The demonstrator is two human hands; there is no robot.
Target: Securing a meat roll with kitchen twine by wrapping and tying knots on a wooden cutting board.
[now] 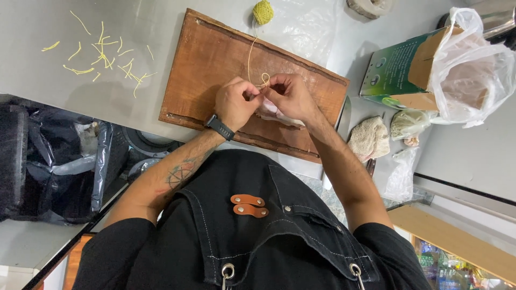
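Note:
A brown wooden board point(204, 64) lies on a steel counter point(48, 21). Both hands meet over its middle. My left hand point(235, 103), with a black watch on the wrist, and my right hand point(290, 96) each pinch yellow twine point(250, 53), which forms a small loop point(264, 80) between the fingertips. The twine runs up the board to a small yellow ball point(263, 12) at the far edge. A pale, soft piece point(271, 111) lies under the hands, mostly hidden by them.
Several cut twine scraps point(102, 53) lie scattered on the counter at the left. A green carton point(395, 70) lined with a plastic bag point(473, 70) stands at the right, with a mesh pouch point(370, 138) and small bags below it. A black bin liner point(54, 161) hangs at lower left.

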